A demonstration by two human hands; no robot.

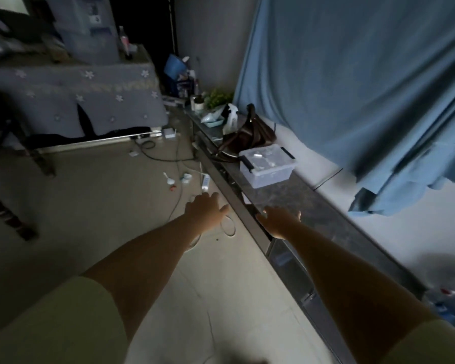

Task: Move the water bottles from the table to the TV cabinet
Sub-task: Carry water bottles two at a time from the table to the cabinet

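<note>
The long dark TV cabinet (315,206) runs along the right wall under a blue curtain. My right hand (279,219) hovers over its front edge with fingers spread, holding nothing. My left hand (205,208) reaches out over the floor beside the cabinet, fingers straight and empty. Blurred clear water bottles (447,303) with a red cap lie at the cabinet's near right end. A table draped in grey flowered cloth (71,101) stands at the far left, with one bottle (125,43) upright on it.
On the cabinet sit a clear lidded plastic box (267,164), a brown bag (250,132), a spray bottle (230,119) and a green plant (218,97). A power strip (205,181), cables and small items litter the floor. A blue bucket (175,65) stands in the far corner.
</note>
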